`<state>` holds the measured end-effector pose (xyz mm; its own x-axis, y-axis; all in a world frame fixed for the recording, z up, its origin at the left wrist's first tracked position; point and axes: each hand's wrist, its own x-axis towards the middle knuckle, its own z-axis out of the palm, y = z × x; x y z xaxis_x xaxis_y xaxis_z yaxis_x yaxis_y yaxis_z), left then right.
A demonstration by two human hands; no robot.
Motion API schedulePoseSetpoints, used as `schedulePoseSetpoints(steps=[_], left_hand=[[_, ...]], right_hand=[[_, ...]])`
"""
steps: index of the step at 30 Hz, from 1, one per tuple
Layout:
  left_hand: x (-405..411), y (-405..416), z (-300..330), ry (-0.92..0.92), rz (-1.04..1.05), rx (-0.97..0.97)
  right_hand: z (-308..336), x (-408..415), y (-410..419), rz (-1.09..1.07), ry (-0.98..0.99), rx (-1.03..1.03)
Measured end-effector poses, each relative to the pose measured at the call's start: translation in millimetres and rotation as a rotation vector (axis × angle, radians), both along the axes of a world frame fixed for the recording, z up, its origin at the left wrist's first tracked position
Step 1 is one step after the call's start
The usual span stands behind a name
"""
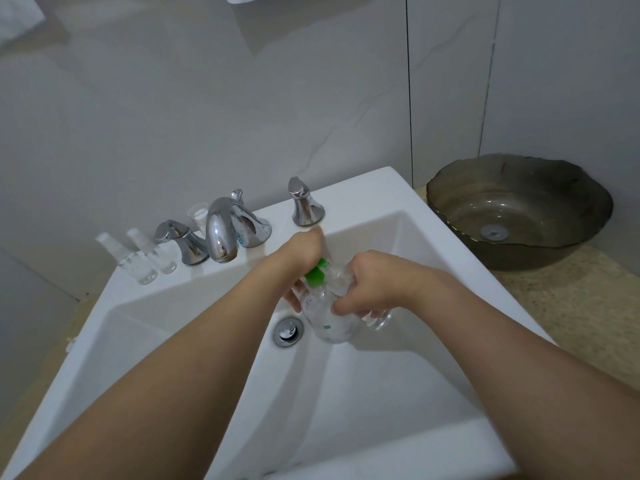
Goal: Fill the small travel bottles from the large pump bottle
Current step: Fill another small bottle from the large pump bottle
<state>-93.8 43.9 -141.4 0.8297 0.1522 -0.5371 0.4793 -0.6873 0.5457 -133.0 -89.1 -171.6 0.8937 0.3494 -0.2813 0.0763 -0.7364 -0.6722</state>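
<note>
Over the sink basin I judge the filling step is in hand: my left hand holds the pump bottle by its green pump head, fingers curled round it, while my right hand grips a small travel bottle just beside it. Next comes lining spout over mouth, then pressing. Two more travel bottles wait far left.

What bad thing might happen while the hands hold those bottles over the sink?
The clear small bottle in the right hand could slip and drop into the sink. Liquid from the pump bottle, held by the left hand, may miss it and run toward the drain.
</note>
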Motion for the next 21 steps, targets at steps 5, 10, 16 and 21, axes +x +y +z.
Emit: schedulePoseSetpoints(steps=[5, 10, 16, 21], left_hand=[[-2.0, -5.2, -7.6, -0.066, 0.046, 0.027], [-0.1, -3.4, -10.7, -0.068, 0.061, 0.017], [4.9, -1.5, -11.7, -0.067, 0.034, 0.037], [9.5, 1.9, -4.8, 0.04, -0.014, -0.011]], right_hand=[[-2.0, -0.3, 0.4, -0.002, 0.025, -0.062], [-3.5, 0.7, -0.2, -0.005, 0.033, -0.058], [-3.8, 1.2, -0.5, -0.001, 0.033, -0.041], [-1.7, 1.4, -2.4, -0.008, 0.016, -0.008]])
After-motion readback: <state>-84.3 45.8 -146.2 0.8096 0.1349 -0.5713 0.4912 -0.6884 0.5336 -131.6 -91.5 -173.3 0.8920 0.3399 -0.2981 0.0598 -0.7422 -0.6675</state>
